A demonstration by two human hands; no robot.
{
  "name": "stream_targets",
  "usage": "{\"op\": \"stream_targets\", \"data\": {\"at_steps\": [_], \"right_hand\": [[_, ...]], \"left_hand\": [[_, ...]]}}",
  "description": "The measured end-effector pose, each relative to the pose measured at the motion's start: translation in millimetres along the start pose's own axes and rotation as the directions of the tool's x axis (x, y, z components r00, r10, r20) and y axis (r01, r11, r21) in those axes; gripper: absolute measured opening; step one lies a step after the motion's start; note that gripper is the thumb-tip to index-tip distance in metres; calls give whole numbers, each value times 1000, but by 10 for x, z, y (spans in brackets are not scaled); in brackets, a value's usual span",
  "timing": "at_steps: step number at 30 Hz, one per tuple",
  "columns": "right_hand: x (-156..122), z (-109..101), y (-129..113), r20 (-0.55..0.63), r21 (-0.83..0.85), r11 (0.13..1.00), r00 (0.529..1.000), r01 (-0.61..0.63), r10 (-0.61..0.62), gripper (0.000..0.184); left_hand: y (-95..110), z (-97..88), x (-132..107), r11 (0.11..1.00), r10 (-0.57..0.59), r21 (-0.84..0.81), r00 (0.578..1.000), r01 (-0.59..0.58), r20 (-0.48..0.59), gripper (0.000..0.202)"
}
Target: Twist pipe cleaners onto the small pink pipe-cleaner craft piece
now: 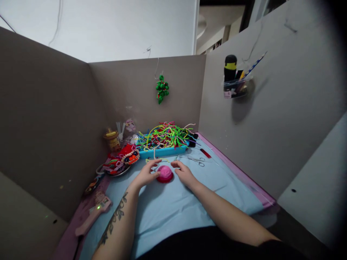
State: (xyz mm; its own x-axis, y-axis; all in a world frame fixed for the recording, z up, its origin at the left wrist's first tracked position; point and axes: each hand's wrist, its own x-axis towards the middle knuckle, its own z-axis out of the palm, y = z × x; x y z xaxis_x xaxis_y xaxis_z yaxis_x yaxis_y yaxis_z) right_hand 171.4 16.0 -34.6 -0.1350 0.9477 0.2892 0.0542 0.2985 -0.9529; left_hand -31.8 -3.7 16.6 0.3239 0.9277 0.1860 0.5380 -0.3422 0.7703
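Dim light leaves the left panel (pixel 46 119) shadowed (the frame's upper right blacks out).

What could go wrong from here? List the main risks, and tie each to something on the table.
The pink glue gun shows a green light; if hot, it could burn the nearby left forearm.
The scissors lie just beyond the right hand, so a forward reach might catch them.
Loose fuzzy stems overhang the blue tray and could snag or spill.

grey left panel (pixel 46 108), back panel (pixel 127 86), right panel (pixel 271 108), white wall (pixel 108 25) behind, dark-framed opening (pixel 218 23) upper right, blue cover (pixel 230 184) on pink-edged table (pixel 267 201)
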Motion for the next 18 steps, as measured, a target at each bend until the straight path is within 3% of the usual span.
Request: {"op": "stream_targets", "data": {"at_steps": [4,7,9,11,15,18], "right_hand": [[-12,33,8,109,52,996,992,-70,64,35],[-34,18,-32,38,-30,999,999,-35,36,27],[-36,8,-49,-20,-79,997,1000,8,-10,24],[-27,14,-44,-22,-74,997,1000,14,-16,26],[-4,54,8,96,73,994,993,-76,68,33],[2,55,27,77,73,994,994,-86,80,30]], "left_hand": [[-42,75,19,999,34,14,999,-35,38,64],[-63,48,24,986,60,-159,995,-46,83,63],[-48,5,14,975,76,-213,996,-64,51,61],[-24,-15,-2,985,75,-160,997,-70,29,62],[-24,41,-8,998,67,-13,991,-66,116,80],[-61,54,13,994,108,14,992,-109,61,67]]}}
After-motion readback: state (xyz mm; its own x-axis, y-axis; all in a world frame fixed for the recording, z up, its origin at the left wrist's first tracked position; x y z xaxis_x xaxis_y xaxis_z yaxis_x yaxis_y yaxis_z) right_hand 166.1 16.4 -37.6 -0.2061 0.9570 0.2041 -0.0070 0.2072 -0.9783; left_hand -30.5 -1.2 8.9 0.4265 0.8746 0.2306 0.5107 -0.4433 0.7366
